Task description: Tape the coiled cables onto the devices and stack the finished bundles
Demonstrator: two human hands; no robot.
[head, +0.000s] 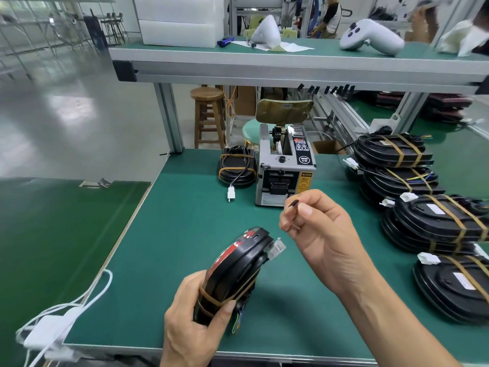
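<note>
We see a flat black oval device (pixel 235 271) with a red patch on its upper face, a cable coiled round its rim, brown tape bands across its near end and a clear white connector (pixel 276 247) jutting from its far end. It is held on edge above the near edge of the counter (pixel 172 221), its long axis running from the near edge up and away toward the tape dispenser (pixel 284 168). Our left hand (pixel 195 319) grips its near end, thumb over the tape. Our right hand (pixel 317 229) is raised just beyond it, pinching a small dark strip (pixel 293 203) between thumb and forefinger. A taped bundle (pixel 236 166) lies left of the dispenser; stacked bundles (pixel 423 207) line the right edge.
</note>
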